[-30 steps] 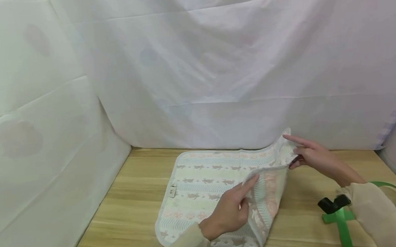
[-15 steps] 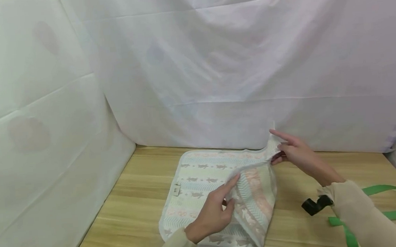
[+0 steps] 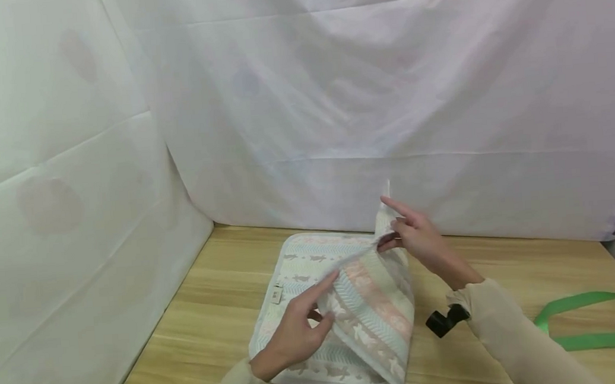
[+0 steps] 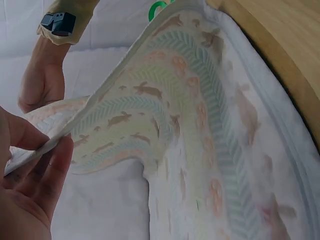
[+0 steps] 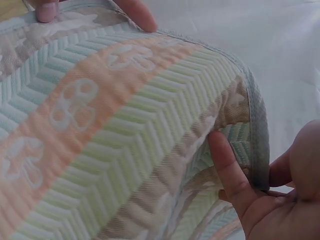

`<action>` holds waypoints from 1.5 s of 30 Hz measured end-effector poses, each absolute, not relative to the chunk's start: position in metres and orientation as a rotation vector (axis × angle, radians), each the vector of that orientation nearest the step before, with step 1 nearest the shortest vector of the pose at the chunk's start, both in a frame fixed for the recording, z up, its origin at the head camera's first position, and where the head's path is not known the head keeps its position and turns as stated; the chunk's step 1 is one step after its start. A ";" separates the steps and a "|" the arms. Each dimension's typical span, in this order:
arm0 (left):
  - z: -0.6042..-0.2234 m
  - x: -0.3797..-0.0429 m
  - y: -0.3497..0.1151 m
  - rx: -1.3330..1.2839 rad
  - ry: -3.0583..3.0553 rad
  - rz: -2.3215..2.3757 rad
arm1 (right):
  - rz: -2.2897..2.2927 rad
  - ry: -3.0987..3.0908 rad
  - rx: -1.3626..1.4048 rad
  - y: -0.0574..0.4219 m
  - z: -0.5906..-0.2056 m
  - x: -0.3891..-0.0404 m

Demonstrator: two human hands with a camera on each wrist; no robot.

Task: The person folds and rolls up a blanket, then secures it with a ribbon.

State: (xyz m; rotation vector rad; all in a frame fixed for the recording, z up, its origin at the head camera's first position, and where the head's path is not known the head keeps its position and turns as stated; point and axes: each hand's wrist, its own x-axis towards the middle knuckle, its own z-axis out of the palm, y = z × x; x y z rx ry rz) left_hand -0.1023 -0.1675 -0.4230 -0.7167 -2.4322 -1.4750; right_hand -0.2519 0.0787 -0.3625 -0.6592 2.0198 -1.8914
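A white towel point(image 3: 372, 312) with pastel stripes and small brown animal shapes lies partly flat, its right side lifted and folded over leftward. My left hand point(image 3: 298, 329) pinches the raised edge near the middle of the towel; in the left wrist view, thumb and fingers point(image 4: 59, 160) clasp that hem. Farther back, my right hand point(image 3: 426, 246) grips the same edge near its far corner, which sticks up beyond the index finger. From the right wrist view, its thumb and fingers point(image 5: 232, 172) close on the grey-blue border. A small label point(image 3: 276, 294) shows at the towel's left edge.
A looped green ribbon point(image 3: 602, 340) lies on the wooden table point(image 3: 184, 337) at the right, partly behind the right sleeve point(image 3: 515, 332). White curtain point(image 3: 333, 107) hangs behind the table and along its left side. A black wrist camera point(image 3: 447, 320) sits on the right cuff.
Both hands have moved left, carrying the towel's raised edge with them. More of its underside faces up now, and the fold covers more of the flat part.
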 end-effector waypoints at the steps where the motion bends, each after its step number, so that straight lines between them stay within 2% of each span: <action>1: -0.422 -0.100 -0.171 -0.702 -2.431 -1.475 | -1.901 2.008 -0.664 0.073 -0.362 -0.251; 17: -0.425 -0.070 -0.222 -0.496 -2.293 -1.432 | -1.981 1.906 -0.733 -0.013 -0.375 -0.237; 26: -0.435 -0.068 -0.247 -0.374 -2.389 -1.433 | -1.965 1.948 -0.554 -0.047 -0.408 -0.238; 32: -0.443 -0.063 -0.256 -0.222 -2.509 -1.483 | -1.889 1.972 -0.501 -0.065 -0.432 -0.236; 45: -0.457 -0.066 -0.267 -0.056 -2.604 -1.470 | -1.835 2.020 -0.580 -0.078 -0.452 -0.232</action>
